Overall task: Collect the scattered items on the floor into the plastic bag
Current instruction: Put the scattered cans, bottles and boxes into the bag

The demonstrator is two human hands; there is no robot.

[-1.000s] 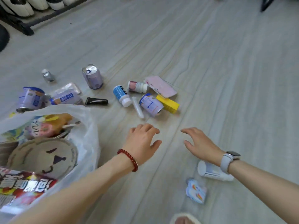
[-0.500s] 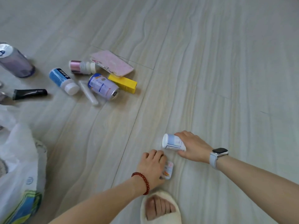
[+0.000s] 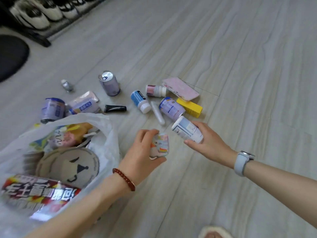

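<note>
My left hand (image 3: 142, 155) grips a small colourful packet (image 3: 159, 146) above the floor, just right of the white plastic bag (image 3: 106, 131). My right hand (image 3: 208, 142) holds a white bottle with a blue label (image 3: 187, 129), lifted and tilted. The bag lies open at the lower left and holds a round plush face, a red snack packet and other things. Still on the floor beyond my hands lie a lying can (image 3: 171, 109), a yellow box (image 3: 189, 107), a blue-and-white bottle (image 3: 139, 101), a white tube (image 3: 157, 113) and a pink pouch (image 3: 181, 88).
Further left on the floor are a black tube (image 3: 115, 108), an upright purple can (image 3: 109, 85), a tissue pack (image 3: 84, 104), another can (image 3: 52, 109) and a tiny bottle (image 3: 66, 85). A shoe rack (image 3: 36, 16) stands at the far left. A slipper toe (image 3: 215, 232) shows at the bottom.
Both hands picked their items off the floor by my foot and lifted them up toward the bag. The view swung back left, bringing the bag into sight.
</note>
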